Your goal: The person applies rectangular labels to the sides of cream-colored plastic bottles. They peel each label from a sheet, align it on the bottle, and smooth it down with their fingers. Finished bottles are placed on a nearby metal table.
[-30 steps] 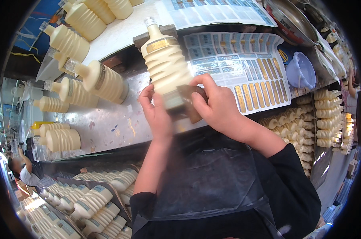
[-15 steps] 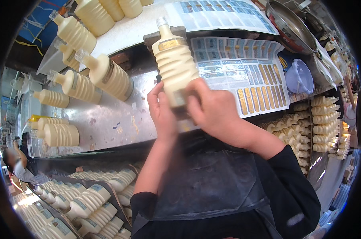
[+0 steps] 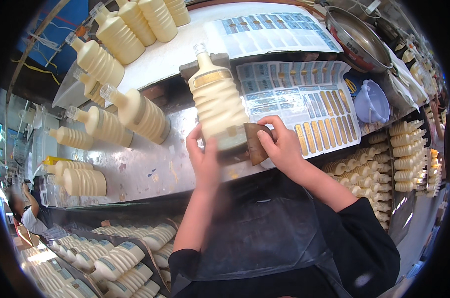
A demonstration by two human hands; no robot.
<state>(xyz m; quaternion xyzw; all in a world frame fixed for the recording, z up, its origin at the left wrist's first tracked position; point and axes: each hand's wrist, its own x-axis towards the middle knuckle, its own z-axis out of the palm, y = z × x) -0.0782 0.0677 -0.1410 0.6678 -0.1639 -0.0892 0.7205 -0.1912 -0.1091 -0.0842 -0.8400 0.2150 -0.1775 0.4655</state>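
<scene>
A cream ribbed bottle (image 3: 217, 102) with a clear threaded neck and a gold label band lies in front of me, its upper part propped on a dark brown rest. My left hand (image 3: 204, 161) grips its lower left side, thumb on the front, slightly blurred. A pale label patch (image 3: 232, 138) shows near the bottle's base. In my right hand (image 3: 284, 146), pinched between thumb and fingers, is a flat brown scraper (image 3: 257, 144) whose edge is at the bottle's lower right. To the right lies a label sheet (image 3: 304, 107) with gold strips and blue labels.
Several cream bottles (image 3: 143, 116) stand on the metal bench (image 3: 135, 169) at left, and more at the back. Another label sheet (image 3: 279, 30) lies on the white surface behind. A lavender bucket (image 3: 373, 102) and metal pan (image 3: 359, 37) are at right. Bottle racks flank me below.
My right hand has moved right, from the bottle's front to its lower right edge, and the brown scraper now shows. My left hand keeps to the bottle. The whole view has shifted slightly.
</scene>
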